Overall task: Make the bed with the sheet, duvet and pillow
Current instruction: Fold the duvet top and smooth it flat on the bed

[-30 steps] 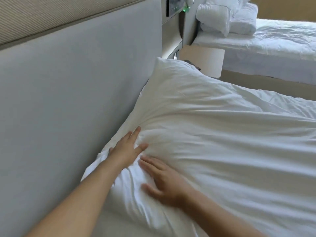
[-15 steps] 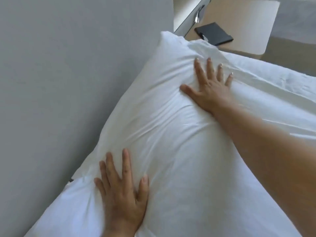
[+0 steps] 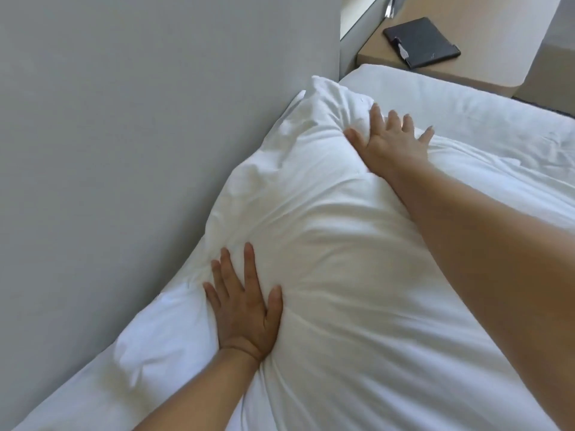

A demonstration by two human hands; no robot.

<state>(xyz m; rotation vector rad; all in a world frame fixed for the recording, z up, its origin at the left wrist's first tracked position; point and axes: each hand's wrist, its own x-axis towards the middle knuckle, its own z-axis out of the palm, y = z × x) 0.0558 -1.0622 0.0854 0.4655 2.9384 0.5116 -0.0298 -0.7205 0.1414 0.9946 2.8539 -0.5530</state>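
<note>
A plump white pillow [image 3: 326, 237] lies along the grey headboard [image 3: 140, 150] at the head of the bed. My left hand [image 3: 245, 306] rests flat on its near end with fingers spread, pressing the fabric down. My right hand [image 3: 389, 144] is laid flat on the far end, fingers apart, near the pillow's far corner. Neither hand grips anything. White bedding [image 3: 497, 126], duvet or sheet, spreads to the right of the pillow; its layers cannot be told apart.
A light wooden bedside table [image 3: 497, 32] stands beyond the bed's far corner, carrying a black flat case [image 3: 426, 42]. The headboard fills the left side, tight against the pillow.
My hands moved apart from the pillow's near end: the right slid to the far end and the left stayed near. My view has tilted down and closer.
</note>
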